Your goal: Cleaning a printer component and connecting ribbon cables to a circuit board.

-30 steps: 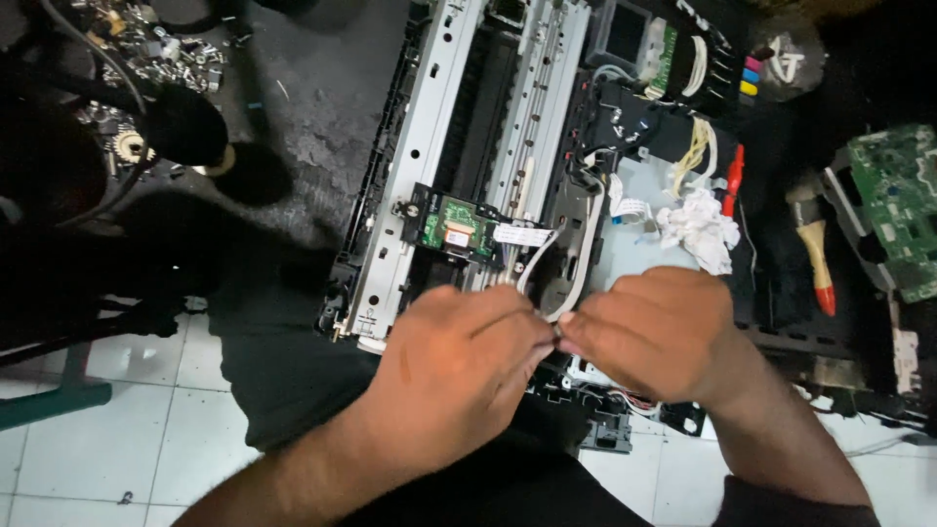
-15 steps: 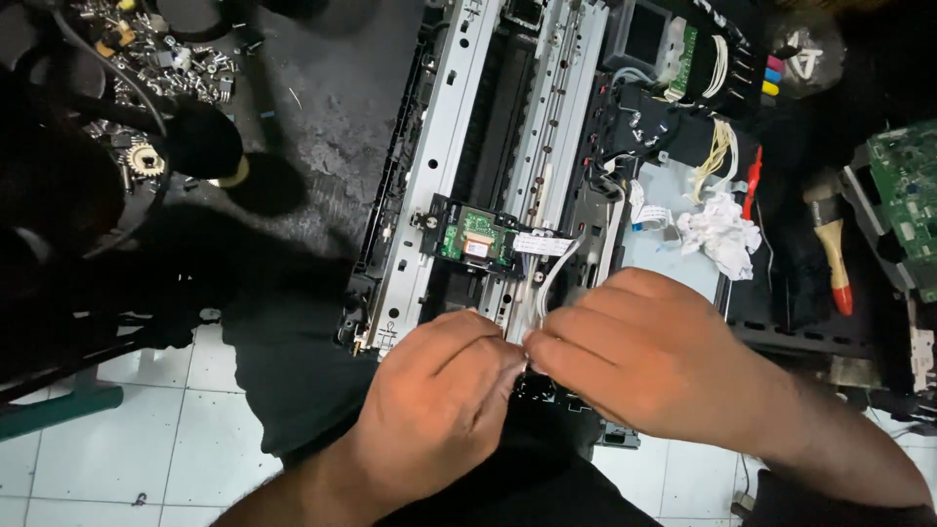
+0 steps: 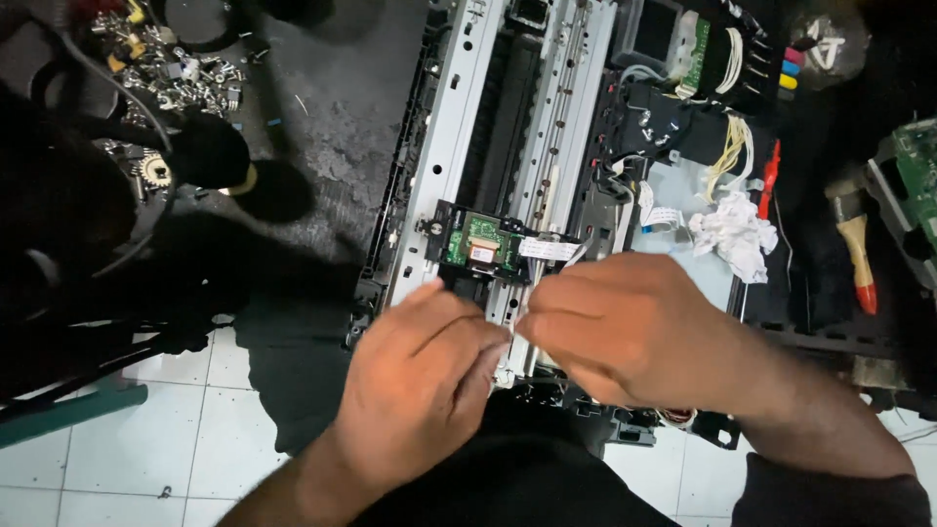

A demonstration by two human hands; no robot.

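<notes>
An opened printer chassis [image 3: 459,127] with metal rails lies in front of me. A small green circuit board [image 3: 481,242] sits on its near end, with a flat white ribbon cable [image 3: 549,250] leading off to the right. My left hand [image 3: 415,390] and my right hand [image 3: 625,327] meet fingertip to fingertip just below the board, over the frame's near edge. Both pinch something small and pale between them; the fingers hide what it is.
A crumpled white tissue [image 3: 732,234] lies on the printer's right side. A brush with a red and wooden handle [image 3: 857,259] and a green board [image 3: 917,185] sit far right. Loose screws and gears [image 3: 171,78] lie at top left. White floor tiles [image 3: 146,449] show below.
Both hands have shifted slightly left and stayed pressed together near the circuit board. The view has drifted, so the printer sits a little further right and lower.
</notes>
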